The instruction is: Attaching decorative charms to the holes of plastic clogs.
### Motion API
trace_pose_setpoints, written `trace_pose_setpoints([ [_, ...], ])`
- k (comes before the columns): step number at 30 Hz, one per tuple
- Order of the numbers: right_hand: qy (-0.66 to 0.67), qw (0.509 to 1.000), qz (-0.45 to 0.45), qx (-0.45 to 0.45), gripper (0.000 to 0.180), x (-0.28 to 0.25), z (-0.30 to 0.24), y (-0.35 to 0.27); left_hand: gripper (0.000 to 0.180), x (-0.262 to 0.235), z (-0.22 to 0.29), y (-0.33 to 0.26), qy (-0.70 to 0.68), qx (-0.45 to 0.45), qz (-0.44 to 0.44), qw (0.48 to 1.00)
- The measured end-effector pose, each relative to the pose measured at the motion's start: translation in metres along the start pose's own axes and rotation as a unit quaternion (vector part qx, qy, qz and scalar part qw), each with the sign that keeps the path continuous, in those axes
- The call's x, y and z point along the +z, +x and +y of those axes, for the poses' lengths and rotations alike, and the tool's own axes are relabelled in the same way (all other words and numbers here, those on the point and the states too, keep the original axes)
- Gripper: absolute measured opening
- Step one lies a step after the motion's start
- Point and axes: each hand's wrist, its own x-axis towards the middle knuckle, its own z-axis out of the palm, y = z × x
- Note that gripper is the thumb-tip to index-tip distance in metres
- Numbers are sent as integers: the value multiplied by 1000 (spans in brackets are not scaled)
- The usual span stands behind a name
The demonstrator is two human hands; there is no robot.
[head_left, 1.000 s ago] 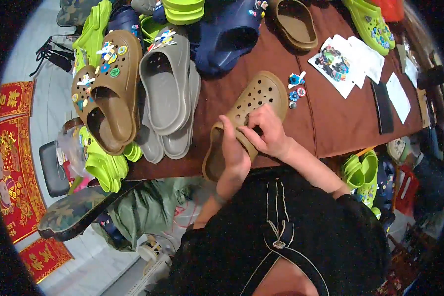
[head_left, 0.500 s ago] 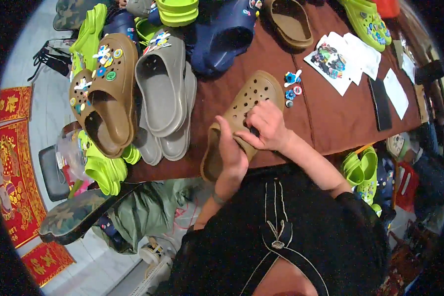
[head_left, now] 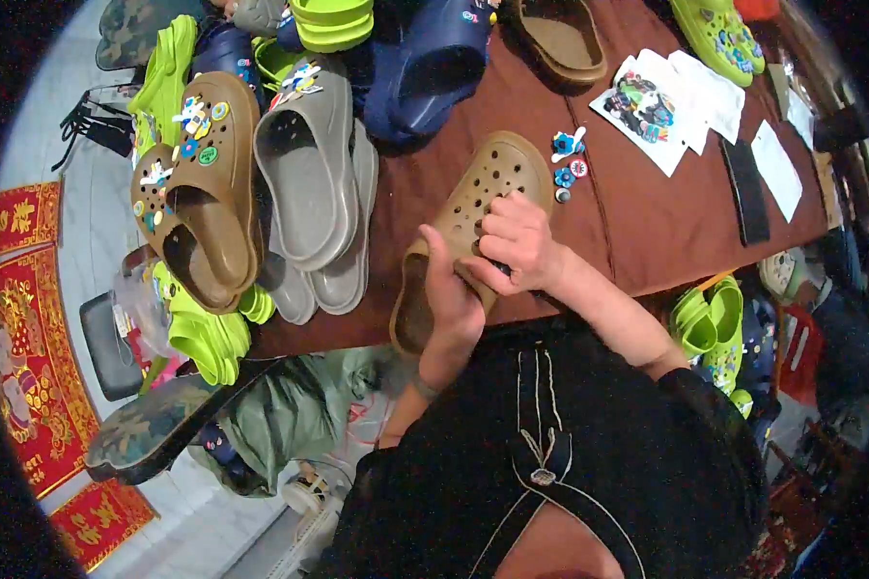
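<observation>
A tan-brown rubber clog with a perforated toe [head_left: 478, 188] lies at the front edge of the brown cloth-covered worktop [head_left: 637, 227], toe pointing toward the far edge. The left hand [head_left: 454, 304] is against its foot opening, thumb raised; its fingers are hidden, so its grip cannot be told. The right hand [head_left: 514, 246] is curled over the clog's upper, thumb toward the left hand; whether it pinches anything cannot be told.

Judging by the holes in view, which hold no charms, this clog looks barely started. A blue-and-white figure charm [head_left: 569, 145], a blue flower charm [head_left: 565, 178], a red-and-white round charm [head_left: 578, 168] and a small grey round charm [head_left: 562, 195] lie loose beyond its right side. Toward the worktop's left edge, a brown clog pair with colourful charms [head_left: 237, 145] appears further along.
</observation>
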Motion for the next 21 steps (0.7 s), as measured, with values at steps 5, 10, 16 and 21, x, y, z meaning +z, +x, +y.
trace_pose_setpoints([
  [5, 6, 1000, 9, -4, 33, 1, 0, 0, 61, -1, 0, 1, -41, -20, -4, 999],
  [10, -13, 1000, 17, 4, 34, 3, -3, 0, 48, -12, -1, 5, 86, 7, 34, 996],
  [16, -27, 997, 71, 11, 35, 6, -1, -5, 32, -8, 1, 1, 85, 15, 87, 992],
  [21, 1, 1000, 23, 2, 37, -1, -1, -3, 32, -17, -3, 1, 40, -12, 74, 996],
])
